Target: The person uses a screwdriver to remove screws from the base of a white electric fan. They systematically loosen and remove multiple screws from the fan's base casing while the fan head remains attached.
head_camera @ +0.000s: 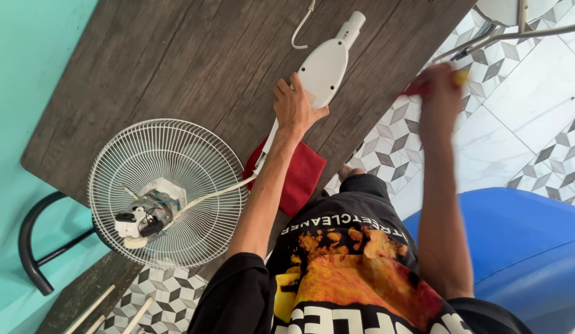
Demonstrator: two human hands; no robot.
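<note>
My left hand [295, 106] presses down on the white plastic fan stem housing [324, 68], which lies on the dark wooden table [176, 55]. A thin white neck links this housing to the exposed fan motor [145, 213], which sits inside the round white wire grille [170, 192] at the table's near left. My right hand [437, 93] is blurred and raised over the table's right edge. It grips a tool with a red and yellow handle [462, 77], probably a screwdriver.
A red cloth [303, 176] lies under my left forearm. A white cord [301, 28] curls at the far side of the table. A blue seat [516, 247] stands at the right, a metal chair frame [516, 31] at top right, and a black tube frame [34, 247] at left.
</note>
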